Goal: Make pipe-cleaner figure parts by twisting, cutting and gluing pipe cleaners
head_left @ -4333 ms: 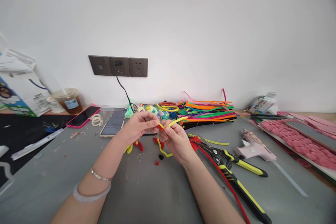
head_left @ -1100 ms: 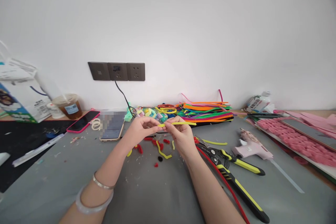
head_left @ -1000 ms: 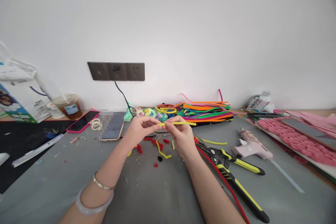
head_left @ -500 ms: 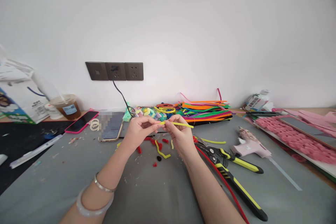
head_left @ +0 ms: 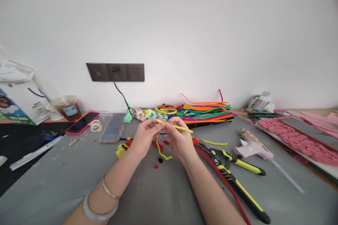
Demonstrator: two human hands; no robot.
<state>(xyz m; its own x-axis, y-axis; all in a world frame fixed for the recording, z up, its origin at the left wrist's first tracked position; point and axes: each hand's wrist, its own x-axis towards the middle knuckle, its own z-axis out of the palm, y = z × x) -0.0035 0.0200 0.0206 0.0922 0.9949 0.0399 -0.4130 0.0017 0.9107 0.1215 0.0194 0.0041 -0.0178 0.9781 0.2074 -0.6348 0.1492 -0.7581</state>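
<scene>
Left grip: your left hand pinched the near end of a yellow stem between thumb and fingertips.
Right grip: your right hand pinched the same stem just beside the left fingers.
Stem: thin and fuzzy, it ran on to the right past your right hand, tilted slightly down, held above the grey worktop in front of the pile.
Cup: the clear lidded cup at far left held a brown drink.
Tray: the long tray at right held rows of round pink pieces.
Pile: long fuzzy stems in orange, green, pink and purple lay stacked flat by the wall.
Scraps: short red and yellow fuzzy scraps lay under your hands.
Tools: cutters with black-and-yellow handles lay beside your right wrist, with a pink glue gun beyond.
</scene>
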